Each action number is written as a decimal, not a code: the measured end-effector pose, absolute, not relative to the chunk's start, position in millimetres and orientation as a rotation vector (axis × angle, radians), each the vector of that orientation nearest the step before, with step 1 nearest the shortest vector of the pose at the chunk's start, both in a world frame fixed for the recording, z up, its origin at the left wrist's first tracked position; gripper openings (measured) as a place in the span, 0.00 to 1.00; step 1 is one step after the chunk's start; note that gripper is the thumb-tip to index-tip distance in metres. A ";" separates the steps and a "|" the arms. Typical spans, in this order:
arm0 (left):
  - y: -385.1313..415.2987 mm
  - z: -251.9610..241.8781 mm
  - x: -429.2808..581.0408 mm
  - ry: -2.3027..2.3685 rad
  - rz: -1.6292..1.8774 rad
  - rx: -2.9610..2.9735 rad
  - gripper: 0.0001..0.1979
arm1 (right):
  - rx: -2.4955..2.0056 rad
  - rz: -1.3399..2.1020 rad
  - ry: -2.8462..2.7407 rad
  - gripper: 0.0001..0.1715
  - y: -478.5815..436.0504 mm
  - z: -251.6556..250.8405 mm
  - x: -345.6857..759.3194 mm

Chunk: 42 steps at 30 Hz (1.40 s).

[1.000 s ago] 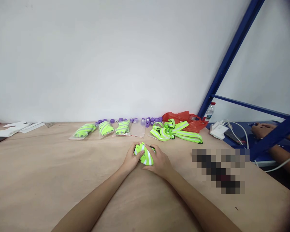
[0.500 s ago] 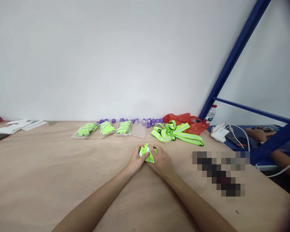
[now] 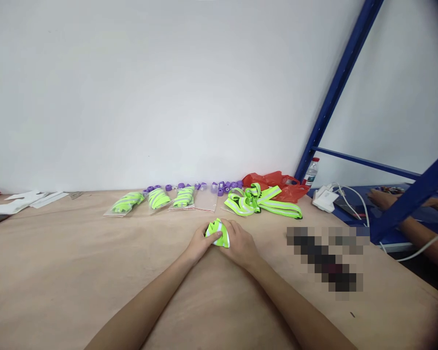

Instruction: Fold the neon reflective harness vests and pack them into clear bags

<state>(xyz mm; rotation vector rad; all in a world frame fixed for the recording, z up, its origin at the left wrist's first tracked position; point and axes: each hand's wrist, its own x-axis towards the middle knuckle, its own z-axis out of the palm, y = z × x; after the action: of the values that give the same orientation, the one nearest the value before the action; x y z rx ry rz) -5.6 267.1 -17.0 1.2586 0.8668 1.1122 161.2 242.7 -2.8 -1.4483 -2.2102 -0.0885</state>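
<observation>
Tan wooden tabletop fills the lower half of the frame, with a plain white wall behind it.

Centre of frame: a small wad of neon yellow-green strap with a grey reflective stripe is held on the tabletop between both hands. The left hand is curled against its left side, thumb laid on the near face. The right hand is closed over its right side, fingers wrapped across the far edge.

Change noted against one second earlier: the wad is seen more tightly gathered, with less strap exposed between the hands, and the hands are pressed closer together. Their place at frame centre is nearly unchanged.

Orientation: the wad is about as tall as it is wide, so no clear long axis can be made out. One peaked fold is directed upward in the frame, toward the wall.

Recorded along the far edge, well apart from the hands: three clear bags of folded neon strap left of centre, a row of small purple caps, a loose heap of neon strap and a red plastic bag right of centre. A blue steel frame is seen at upper right. Another person's hand rests at the right edge.
</observation>
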 end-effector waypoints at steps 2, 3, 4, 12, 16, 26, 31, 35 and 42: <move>266.2 -17.5 -5.2 0.832 1.116 1.241 0.26 | -1.438 -0.040 -2.182 0.48 242.4 -3.6 161.1; 265.7 -17.4 -5.0 0.815 1.128 1.228 0.26 | -1.436 -0.011 -2.162 0.51 242.3 -4.0 161.0; 265.2 -17.0 -4.9 0.797 1.140 1.215 0.26 | -1.436 0.020 -2.143 0.53 242.3 -4.5 160.9; 263.3 -13.5 -5.5 0.672 1.137 1.127 0.29 | -1.438 0.140 -2.128 0.49 243.4 -5.2 160.5; 268.0 -17.4 -7.2 0.713 1.135 1.214 0.29 | -1.415 0.100 -2.152 0.39 243.1 -5.8 161.1; 346.6 18.7 -45.7 1.435 0.943 2.345 0.16 | -1.433 0.118 -2.120 0.38 239.8 2.9 162.6; 368.8 24.8 -39.1 1.558 0.711 2.488 0.08 | -1.450 0.141 -2.092 0.38 240.4 3.4 165.0; 372.6 29.6 -23.9 1.600 0.650 2.488 0.08 | -1.427 0.150 -2.075 0.39 241.9 2.6 170.0; 334.9 44.3 -12.5 1.408 0.769 2.387 0.08 | -1.268 0.008 -2.203 0.39 242.8 3.7 177.8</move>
<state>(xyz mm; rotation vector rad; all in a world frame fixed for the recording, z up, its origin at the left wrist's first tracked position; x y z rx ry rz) -12.5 334.9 44.3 2.3865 1.4076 0.7686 177.8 242.8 3.7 -1.2682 -2.2026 0.0077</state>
